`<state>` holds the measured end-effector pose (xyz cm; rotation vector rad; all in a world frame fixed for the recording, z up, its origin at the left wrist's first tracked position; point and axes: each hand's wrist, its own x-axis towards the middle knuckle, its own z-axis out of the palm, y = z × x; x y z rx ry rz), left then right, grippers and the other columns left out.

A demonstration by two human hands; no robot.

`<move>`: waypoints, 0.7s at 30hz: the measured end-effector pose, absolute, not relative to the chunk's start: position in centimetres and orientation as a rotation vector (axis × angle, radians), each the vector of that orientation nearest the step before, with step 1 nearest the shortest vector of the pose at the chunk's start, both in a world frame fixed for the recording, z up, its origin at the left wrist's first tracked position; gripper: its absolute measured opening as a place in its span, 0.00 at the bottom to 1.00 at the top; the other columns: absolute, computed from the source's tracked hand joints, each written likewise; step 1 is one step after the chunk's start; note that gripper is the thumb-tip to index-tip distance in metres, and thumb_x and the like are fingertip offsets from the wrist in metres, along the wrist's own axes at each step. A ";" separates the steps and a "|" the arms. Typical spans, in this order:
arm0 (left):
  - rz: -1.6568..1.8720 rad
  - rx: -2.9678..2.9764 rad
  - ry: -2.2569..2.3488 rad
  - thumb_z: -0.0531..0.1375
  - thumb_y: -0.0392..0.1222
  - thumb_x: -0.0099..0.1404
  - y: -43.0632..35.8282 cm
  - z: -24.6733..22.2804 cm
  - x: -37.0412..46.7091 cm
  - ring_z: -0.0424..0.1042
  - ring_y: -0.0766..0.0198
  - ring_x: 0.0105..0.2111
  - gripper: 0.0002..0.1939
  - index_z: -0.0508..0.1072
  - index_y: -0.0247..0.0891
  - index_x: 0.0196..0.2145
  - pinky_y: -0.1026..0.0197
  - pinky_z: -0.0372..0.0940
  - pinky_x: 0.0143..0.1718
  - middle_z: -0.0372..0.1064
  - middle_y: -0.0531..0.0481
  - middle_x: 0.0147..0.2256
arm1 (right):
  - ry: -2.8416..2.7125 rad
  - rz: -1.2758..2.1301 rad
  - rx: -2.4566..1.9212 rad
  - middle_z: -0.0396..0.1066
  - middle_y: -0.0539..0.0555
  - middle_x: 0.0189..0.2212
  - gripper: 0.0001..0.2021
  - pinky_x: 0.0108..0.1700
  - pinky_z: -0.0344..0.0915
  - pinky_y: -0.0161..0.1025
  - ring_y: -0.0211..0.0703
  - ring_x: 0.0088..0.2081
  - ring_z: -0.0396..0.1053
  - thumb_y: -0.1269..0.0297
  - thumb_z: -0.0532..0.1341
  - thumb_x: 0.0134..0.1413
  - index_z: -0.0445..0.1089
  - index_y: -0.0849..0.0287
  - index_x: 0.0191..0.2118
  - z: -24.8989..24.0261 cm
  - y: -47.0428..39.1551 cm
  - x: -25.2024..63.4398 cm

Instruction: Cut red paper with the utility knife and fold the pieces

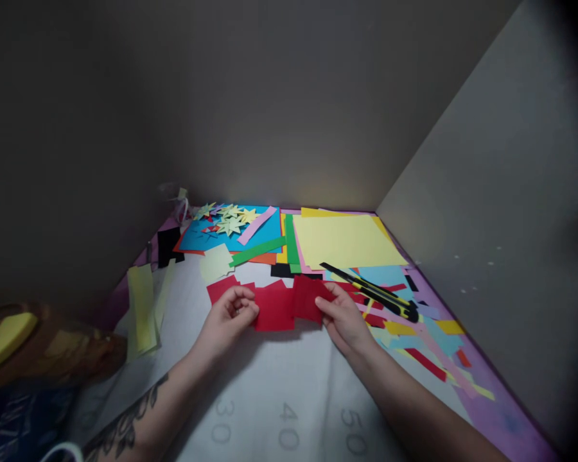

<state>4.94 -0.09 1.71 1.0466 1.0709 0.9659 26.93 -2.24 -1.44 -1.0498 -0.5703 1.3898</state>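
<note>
My right hand (pixel 347 317) pinches a small red paper square (pixel 307 299) between thumb and fingers, raised a little over the table. My left hand (pixel 230 314) is closed, its thumb and fingertips at the left edge of another red paper square (pixel 275 309). The two squares meet side by side, the right one slightly overlapping. More red paper pieces (pixel 221 287) lie behind my left fingers. Just beyond my right hand rests a black and yellow utility knife (pixel 370 292), lying on paper scraps.
Folded paper stars (pixel 230 224) lie on blue paper (pixel 190 240) at the back left. Pale yellow sheets (pixel 349 240) and green strips (pixel 260 251) lie nearby. Coloured scraps (pixel 428 364) cover the right side. Yellow strips (pixel 142 308) and a brown object (pixel 77 353) are left. Walls enclose the back and right.
</note>
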 end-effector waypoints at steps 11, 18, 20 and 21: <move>0.757 1.116 1.054 0.63 0.45 0.55 -1.8 -0.5 6.7 0.70 0.62 0.35 0.26 0.59 0.40 0.49 0.60 0.65 0.34 0.67 0.47 0.41 | -1.379 1.000 -1.511 0.67 0.51 0.35 0.10 0.39 0.66 0.41 0.44 0.37 0.68 0.68 0.57 0.47 0.60 0.55 0.38 -2.4 -4.2 24.3; 0.815 1.347 1.094 0.57 0.45 0.60 -1.2 0.7 5.7 0.70 0.61 0.38 0.21 0.60 0.40 0.50 0.61 0.66 0.35 0.66 0.47 0.40 | -1.171 1.289 -1.250 0.68 0.53 0.38 0.22 0.37 0.68 0.41 0.44 0.38 0.70 0.68 0.58 0.46 0.54 0.53 0.48 -1.6 -3.6 23.2; 0.810 1.511 1.228 0.52 0.48 0.63 0.4 1.3 4.0 0.70 0.59 0.37 0.17 0.63 0.39 0.47 0.58 0.65 0.37 0.68 0.46 0.39 | -1.181 1.271 -1.284 0.68 0.52 0.38 0.21 0.37 0.68 0.41 0.44 0.37 0.70 0.67 0.57 0.48 0.53 0.53 0.49 -1.8 -2.8 23.5; 0.782 1.639 1.328 0.52 0.48 0.63 1.4 1.5 2.9 0.70 0.58 0.38 0.15 0.66 0.38 0.44 0.57 0.64 0.39 0.68 0.44 0.41 | -1.227 1.191 -1.341 0.67 0.53 0.40 0.22 0.39 0.68 0.42 0.44 0.39 0.70 0.67 0.57 0.48 0.54 0.53 0.50 -1.9 -2.4 23.7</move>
